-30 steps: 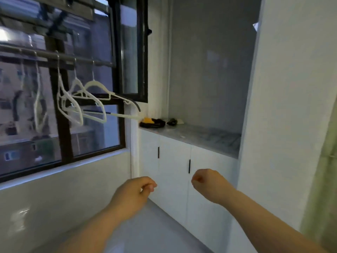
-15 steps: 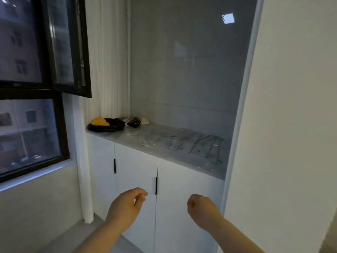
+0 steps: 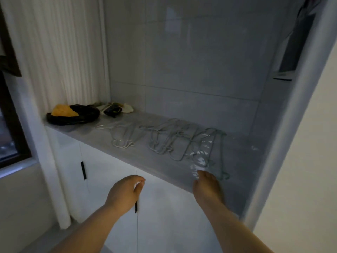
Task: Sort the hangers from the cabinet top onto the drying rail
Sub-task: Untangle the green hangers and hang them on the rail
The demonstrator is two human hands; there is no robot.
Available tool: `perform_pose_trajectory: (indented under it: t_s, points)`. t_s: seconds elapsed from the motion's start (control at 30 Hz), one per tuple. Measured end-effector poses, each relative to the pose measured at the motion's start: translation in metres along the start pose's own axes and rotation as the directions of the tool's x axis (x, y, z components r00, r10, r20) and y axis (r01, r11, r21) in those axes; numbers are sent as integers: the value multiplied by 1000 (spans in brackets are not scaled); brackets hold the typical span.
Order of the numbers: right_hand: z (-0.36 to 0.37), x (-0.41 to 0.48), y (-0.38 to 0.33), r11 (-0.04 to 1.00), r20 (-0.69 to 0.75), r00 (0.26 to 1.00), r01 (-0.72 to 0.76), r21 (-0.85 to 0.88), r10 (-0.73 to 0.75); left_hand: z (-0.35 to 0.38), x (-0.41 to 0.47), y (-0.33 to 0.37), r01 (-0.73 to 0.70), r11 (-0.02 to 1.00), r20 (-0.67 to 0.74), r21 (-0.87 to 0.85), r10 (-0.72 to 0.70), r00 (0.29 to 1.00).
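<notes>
**Right grip at the near end of the hanger row: lift one, not the pile**

- Hangers lie flat on the grey worktop (image 3: 149,161) in three overlapping bunches: white hangers (image 3: 121,144) to the left, grey hangers (image 3: 165,143) in the middle, green hangers (image 3: 221,152) to the right. At least one clear hanger (image 3: 201,158) glints among the green. The drying rail is out of view.
- The right grip (image 3: 207,187) is over the front edge of the worktop. Its fingers are stretched forward and close together, tips just beside the clear hanger's near end. I cannot tell whether they touch it, and nothing is pinched that I can see.
- The left grip (image 3: 125,192) hangs below the worktop edge in front of the cabinet door, loosely curled and holding nothing.
- Judgement: the step in hand is picking up the nearest hanger.
  - Take it by the hook or neck, since the frames interlock and a pull on a shoulder bar would likely drag its neighbours.
  - Lift the near end first and slide it toward the edge.
  - The free left grip could pin the green ones down.
  - The clear plastic is hard to read in this dim light, so go by feel.
- The black bag (image 3: 73,116) at the far left is well apart from the row.
</notes>
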State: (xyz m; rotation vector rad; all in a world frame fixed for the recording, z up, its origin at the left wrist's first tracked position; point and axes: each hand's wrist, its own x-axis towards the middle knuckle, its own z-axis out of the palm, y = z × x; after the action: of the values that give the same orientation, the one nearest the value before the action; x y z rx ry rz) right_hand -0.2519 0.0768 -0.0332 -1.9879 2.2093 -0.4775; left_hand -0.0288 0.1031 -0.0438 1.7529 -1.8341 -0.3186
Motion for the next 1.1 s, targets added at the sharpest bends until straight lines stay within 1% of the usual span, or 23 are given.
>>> perform_pose_trajectory:
  t_s: [0.07,0.13,0.23,0.33,0.43,0.6,0.7,0.83,0.9,0.97,1.1]
  points:
    - [4,23,4,1000,-29,999,-31,-4,31,11,28,-1,-43,992,44,122,38,998]
    - [8,42,9,997,-56,996,-67,-37,65,22,51,-1,-50,975,113,218,25,993]
    - [16,62,17,987,-55,989,-140,-73,136,44,77,-5,-51,956,190,288,-5,982]
    - [21,78,20,977,-75,980,-192,-91,185,63,90,-11,-56,961,246,271,-13,969]
    - [21,93,17,970,-118,975,-205,-134,190,71,98,-22,-35,973,235,227,-20,972]
    - [22,110,15,963,-94,971,-232,-140,220,74,104,-26,-28,978,221,206,-18,975]
    - [22,111,15,956,-115,962,-261,-136,246,73,104,-26,-18,980,231,197,-29,973]
    - [21,107,14,953,-171,942,-300,-44,288,73,104,-26,-16,983,234,184,-28,972]
    - [21,104,14,956,-190,938,-294,10,290,73,104,-27,-16,983,240,183,-29,970]
    - [22,100,14,954,-241,924,-287,82,298,73,105,-27,-17,980,249,197,-34,968]
    - [16,97,9,915,-380,849,-254,315,367,73,108,-27,-15,974,266,226,-46,963]
